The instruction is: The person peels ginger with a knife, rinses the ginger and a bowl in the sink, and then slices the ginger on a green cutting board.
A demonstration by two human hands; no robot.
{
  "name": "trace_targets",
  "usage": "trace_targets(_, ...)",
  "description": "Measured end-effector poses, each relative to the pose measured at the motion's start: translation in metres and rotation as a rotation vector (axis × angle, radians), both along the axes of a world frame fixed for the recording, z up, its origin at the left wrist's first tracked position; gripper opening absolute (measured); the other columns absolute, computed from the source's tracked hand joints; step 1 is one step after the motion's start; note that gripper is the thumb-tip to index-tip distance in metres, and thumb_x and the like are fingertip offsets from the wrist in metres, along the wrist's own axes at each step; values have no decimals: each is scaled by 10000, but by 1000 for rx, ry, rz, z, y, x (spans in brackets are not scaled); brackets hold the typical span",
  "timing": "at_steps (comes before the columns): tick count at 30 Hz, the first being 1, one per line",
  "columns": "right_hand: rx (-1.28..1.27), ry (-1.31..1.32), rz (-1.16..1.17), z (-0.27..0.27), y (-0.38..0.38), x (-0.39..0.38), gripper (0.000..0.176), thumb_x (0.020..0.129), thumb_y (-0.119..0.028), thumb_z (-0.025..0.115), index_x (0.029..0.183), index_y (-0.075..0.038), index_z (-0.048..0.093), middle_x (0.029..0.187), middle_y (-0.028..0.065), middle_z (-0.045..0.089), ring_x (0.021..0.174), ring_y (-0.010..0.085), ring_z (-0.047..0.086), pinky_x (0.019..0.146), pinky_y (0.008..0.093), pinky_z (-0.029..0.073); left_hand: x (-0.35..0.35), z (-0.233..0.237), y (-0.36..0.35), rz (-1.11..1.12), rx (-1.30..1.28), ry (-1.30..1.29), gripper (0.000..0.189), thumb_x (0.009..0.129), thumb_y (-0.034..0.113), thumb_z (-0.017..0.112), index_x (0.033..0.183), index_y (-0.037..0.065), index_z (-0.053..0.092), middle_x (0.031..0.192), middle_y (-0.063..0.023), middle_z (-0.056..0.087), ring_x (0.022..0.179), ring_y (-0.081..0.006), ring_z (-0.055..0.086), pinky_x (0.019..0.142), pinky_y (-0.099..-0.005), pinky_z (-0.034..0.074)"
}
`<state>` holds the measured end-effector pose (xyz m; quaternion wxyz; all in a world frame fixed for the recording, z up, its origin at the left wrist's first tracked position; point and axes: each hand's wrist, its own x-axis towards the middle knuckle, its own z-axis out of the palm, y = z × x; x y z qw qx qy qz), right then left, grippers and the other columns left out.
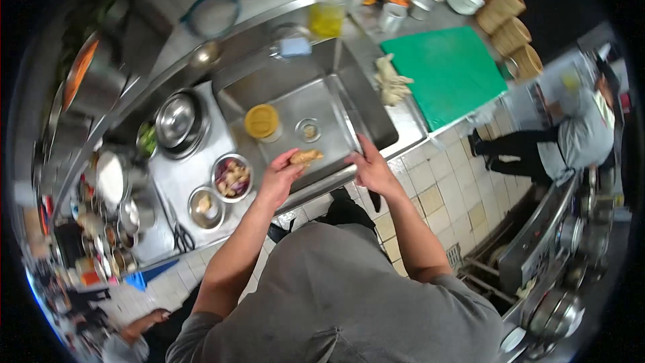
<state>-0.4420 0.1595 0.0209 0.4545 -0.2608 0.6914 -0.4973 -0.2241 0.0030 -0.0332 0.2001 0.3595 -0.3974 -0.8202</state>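
My left hand (pixel 282 175) pinches a knobbly light-brown piece (pixel 307 156), which looks like ginger, over the near side of the steel sink (pixel 302 191). To its right, my right hand (pixel 371 169) is closed around a knife, whose dark handle (pixel 375 202) sticks out below the palm; the blade is hard to make out. A yellow-lidded tub (pixel 263 122) stands in the sink, left of the drain (pixel 308 130). Left of my left hand are a steel bowl of purple and beige pieces (pixel 232 178) and a bowl with a few pale pieces (pixel 206 208).
Scissors (pixel 182 236) and stacked steel bowls (pixel 178 121) are on the left counter. Right of the sink lie a pale glove (pixel 392 81) and a green cutting board (pixel 445 75). Another person (pixel 578 138) stands at the far right; a co-worker's arm (pixel 144 323) shows lower left.
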Motion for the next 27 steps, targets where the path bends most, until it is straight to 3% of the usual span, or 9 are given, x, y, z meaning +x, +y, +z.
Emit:
trace_targets(1, -9, 60, -93, -2, 21, -20, 501, 1038, -121, 504, 1526, -61, 407, 970, 94, 705, 513, 104, 556, 474, 286, 481, -34, -9, -2, -135, -82, -92, 499, 947, -39, 637, 1434, -24, 528, 1327, -130, 631, 1239, -225, 619, 1057, -368, 516)
trace_targets(7, 155, 230, -376, -18, 121, -136, 379, 1062, -149, 531, 1432, -72, 516, 894, 109, 693, 559, 150, 632, 512, 344, 524, -277, -39, 32, -328, -537, -2, 458, 863, -53, 741, 1301, -37, 608, 1198, -109, 702, 1102, -181, 674, 978, -304, 535)
trace_targets(9, 221, 337, -369, -20, 131, -165, 288, 1057, -166, 528, 1311, -30, 537, 853, 184, 705, 602, 290, 686, 575, 452, 556, -339, -46, 43, -332, -631, 7, 429, 868, -44, 740, 1278, -32, 615, 1179, -115, 709, 1094, -181, 680, 970, -305, 539)
trace_targets(10, 224, 333, -381, -31, 137, -178, 288, 1057, -166, 528, 1311, -30, 537, 853, 184, 705, 602, 290, 686, 575, 452, 556, -366, -47, 48, -339, -659, 16, 441, 861, -47, 750, 1276, -35, 603, 1198, -123, 699, 1135, -192, 669, 999, -316, 530)
trace_targets(11, 337, 564, -306, -49, 139, -190, 231, 1047, -160, 521, 1237, -27, 531, 854, 226, 705, 665, 372, 693, 623, 509, 552, -387, -49, 53, -345, -687, 25, 453, 853, -51, 760, 1273, -38, 590, 1217, -130, 689, 1176, -204, 658, 1028, -327, 521)
trace_targets(12, 451, 792, -222, -60, 142, -200, 180, 1037, -153, 513, 1162, -23, 525, 855, 267, 705, 728, 454, 701, 671, 566, 549, -403, -50, 57, -358, -686, 26, 453, 853, -51, 760, 1273, -38, 590, 1217, -130, 689, 1176, -204, 658, 1028, -327, 521)
trace_targets(13, 530, 754, -200, -45, 135, -203, 133, 1003, -123, 501, 1096, -28, 502, 869, 307, 697, 847, 527, 678, 743, 627, 521, -414, -50, 61, -381, -726, -42, 431, 858, -45, 755, 1259, -32, 598, 1190, -132, 696, 1147, -203, 670, 1006, -327, 531)
trace_targets(19, 671, 672, -77, -31, 124, -221, 186, 964, -35, 470, 1141, 19, 483, 955, 314, 698, 910, 491, 702, 781, 589, 554, -443, -65, 68, -317, -1009, -185, 356, 872, 0, 747, 1209, -27, 636, 1080, -119, 690, 948, -165, 702, 761, -297, 593)
trace_targets(27, 628, 651, -63, -42, 121, -226, 206, 966, -36, 472, 1160, 29, 450, 1132, 357, 607, 961, 538, 674, 822, 594, 556, -447, -65, 65, -334, -993, -241, 368, 861, 26, 756, 1205, -36, 643, 1051, -121, 687, 867, -170, 709, 737, -297, 596)
